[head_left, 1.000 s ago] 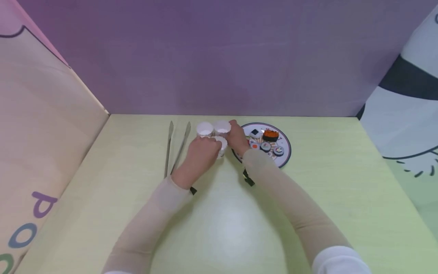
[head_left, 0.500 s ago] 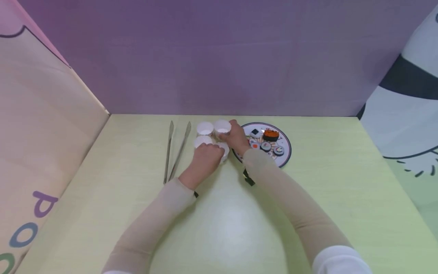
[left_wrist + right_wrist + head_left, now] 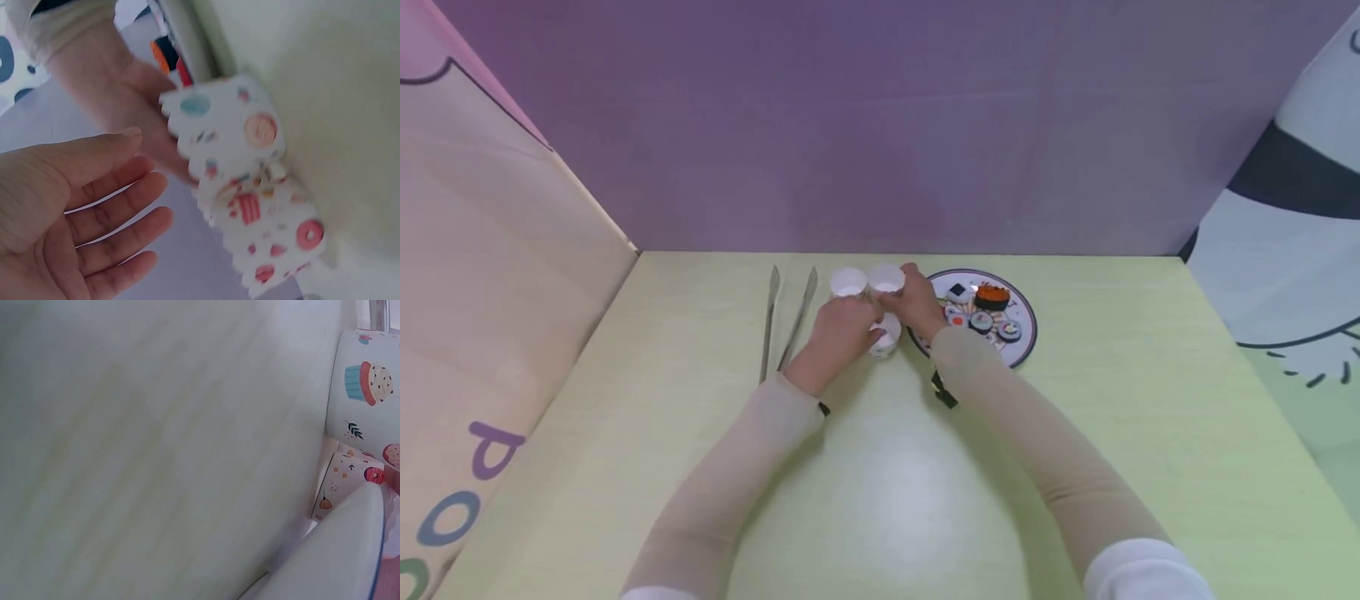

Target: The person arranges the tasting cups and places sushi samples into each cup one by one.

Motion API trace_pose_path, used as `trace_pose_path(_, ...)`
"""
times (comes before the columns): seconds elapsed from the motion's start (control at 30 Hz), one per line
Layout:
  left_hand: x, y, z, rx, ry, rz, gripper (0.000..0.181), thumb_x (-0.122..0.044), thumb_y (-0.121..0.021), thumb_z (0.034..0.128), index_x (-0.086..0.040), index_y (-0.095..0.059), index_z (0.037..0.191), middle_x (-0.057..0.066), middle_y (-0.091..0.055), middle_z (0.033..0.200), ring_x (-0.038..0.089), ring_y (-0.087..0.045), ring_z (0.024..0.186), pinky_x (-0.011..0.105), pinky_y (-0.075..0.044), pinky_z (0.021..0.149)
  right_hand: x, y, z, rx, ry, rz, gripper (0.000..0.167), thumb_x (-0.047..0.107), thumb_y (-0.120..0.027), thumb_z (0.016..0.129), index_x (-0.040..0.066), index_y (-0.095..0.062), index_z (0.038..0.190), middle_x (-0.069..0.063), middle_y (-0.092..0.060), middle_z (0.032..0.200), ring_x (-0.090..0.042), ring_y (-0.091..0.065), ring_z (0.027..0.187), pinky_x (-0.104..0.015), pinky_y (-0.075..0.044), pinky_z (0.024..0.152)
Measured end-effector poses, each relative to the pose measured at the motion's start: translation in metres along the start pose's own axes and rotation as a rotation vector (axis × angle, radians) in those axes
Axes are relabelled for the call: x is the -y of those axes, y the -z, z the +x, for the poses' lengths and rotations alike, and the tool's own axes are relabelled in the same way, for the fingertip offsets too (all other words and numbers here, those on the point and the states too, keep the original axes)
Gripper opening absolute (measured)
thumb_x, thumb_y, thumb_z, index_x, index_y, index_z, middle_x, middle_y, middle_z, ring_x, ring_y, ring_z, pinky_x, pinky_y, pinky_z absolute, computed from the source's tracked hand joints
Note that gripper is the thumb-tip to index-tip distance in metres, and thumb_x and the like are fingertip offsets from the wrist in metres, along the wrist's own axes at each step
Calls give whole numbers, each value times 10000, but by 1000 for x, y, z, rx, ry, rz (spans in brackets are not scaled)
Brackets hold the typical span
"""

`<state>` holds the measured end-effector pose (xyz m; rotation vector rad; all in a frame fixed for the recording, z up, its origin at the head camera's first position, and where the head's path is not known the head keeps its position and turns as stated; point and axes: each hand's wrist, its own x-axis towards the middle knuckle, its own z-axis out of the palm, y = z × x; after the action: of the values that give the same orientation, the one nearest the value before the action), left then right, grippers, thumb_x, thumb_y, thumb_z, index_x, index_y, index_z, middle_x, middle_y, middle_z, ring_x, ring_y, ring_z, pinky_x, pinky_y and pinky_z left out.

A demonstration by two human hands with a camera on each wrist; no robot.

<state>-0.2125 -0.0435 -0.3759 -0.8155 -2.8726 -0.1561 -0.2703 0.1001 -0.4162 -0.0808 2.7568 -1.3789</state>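
evidently, the tongs (image 3: 769,325) are lying farthest left on the desk (image 3: 1120,383), my left sleeve (image 3: 730,492) crossing over their near end, so a lowered forearm could be dragging them askew. next, my left hand (image 3: 838,337) is hovering among the paper cups, its fingers loosely parted and gripping nothing that's showing; a careless knuckle could be tipping the back left cup (image 3: 848,282) or shoving the front right cup (image 3: 886,337) out of line, since both are probably light. my right hand (image 3: 919,302) is holding the back right cup (image 3: 886,279), thumb in front; squeezing too hard could be denting its wall. that same wrist is overlapping the plate (image 3: 1022,346), so a sideways slip could be nudging its rim and jostling the sushi (image 3: 981,321).

as for seeing, my sleeve is covering where the tongs' arms would be meeting. my left hand is masking the near-left spot, so i'm not able to tell whether another cup is standing there. a small dark piece (image 3: 943,390) by my right wrist is defying naming, and the right wrist view is cutting the cups off at its edge.
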Motion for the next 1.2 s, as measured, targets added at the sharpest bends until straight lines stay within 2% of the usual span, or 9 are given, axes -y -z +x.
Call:
trace_pose_path(0.1,7,7,4,15,22,-22,163,-248,-722,836,-127,-713,944,34,-702,882,234,-656,780,355,-529,630,-1,0,1,6,-15,-12,686,275,-677,864,-26,-328,1372,-196,-590,1136,-276,-581,965,-388,-473,897)
trace_pose_path(0.2,15,10,10,13,4,-38,148,-202,-717,842,-123,-722,967,35,-699,906,226,-656,806,352,-534,646,-1,1,1,4,-18,-18,699,301,-677,865,-23,-326,1376,-200,-587,1156,-274,-586,978,-390,-474,900)
trace_pose_path(0.37,29,2,22,-9,-78,-66,130,-114,-709,841,-89,-727,968,61,-690,912,229,-648,810,339,-535,650,1,2,-1,24,-26,-7,720,304,-664,875,-23,-297,1401,-200,-584,1175,-280,-596,999,-395,-484,889)
trace_pose_path(0.47,34,-4,28,-42,-95,-74,98,-87,-666,870,-71,-720,950,72,-682,906,237,-641,807,338,-533,657,1,2,-1,32,-30,-6,733,298,-669,873,-20,-287,1411,-197,-585,1179,-281,-595,1004,-399,-484,887)
trace_pose_path(0.57,36,-7,32,-60,-85,-82,101,-80,-645,882,-67,-710,959,73,-675,920,239,-635,831,341,-533,668,1,1,0,26,-28,-20,734,303,-676,867,-18,-295,1407,-199,-579,1194,-279,-594,1002,-397,-480,895)
trace_pose_path(0.7,37,-9,39,-54,-86,-87,145,-94,-678,862,-70,-708,1002,72,-677,975,238,-633,901,335,-534,726,-1,0,1,14,-19,-32,729,323,-686,857,-17,-320,1387,-194,-584,1184,-266,-601,971,-395,-478,896)
trace_pose_path(0.87,38,-11,47,-55,-96,-36,179,-88,-706,834,-71,-720,1011,78,-678,994,239,-629,931,328,-529,757,-1,-1,1,5,-6,-20,717,339,-697,846,-33,-352,1354,-189,-599,1124,-260,-597,905,-398,-486,860)
trace_pose_path(1.0,39,-11,51,-23,-101,-11,161,-65,-689,838,-81,-732,992,72,-681,985,235,-623,923,330,-528,756,-1,-1,1,6,-8,-14,714,325,-701,844,-38,-354,1351,-194,-600,1123,-267,-593,907,-397,-484,860)
trace_pose_path(1.2,38,-7,54,26,-119,-49,120,-9,-664,846,-68,-744,911,75,-693,901,234,-613,849,333,-516,739,1,-1,1,3,-17,-21,680,286,-701,844,-23,-361,1346,-186,-602,1150,-267,-594,981,-386,-480,873)
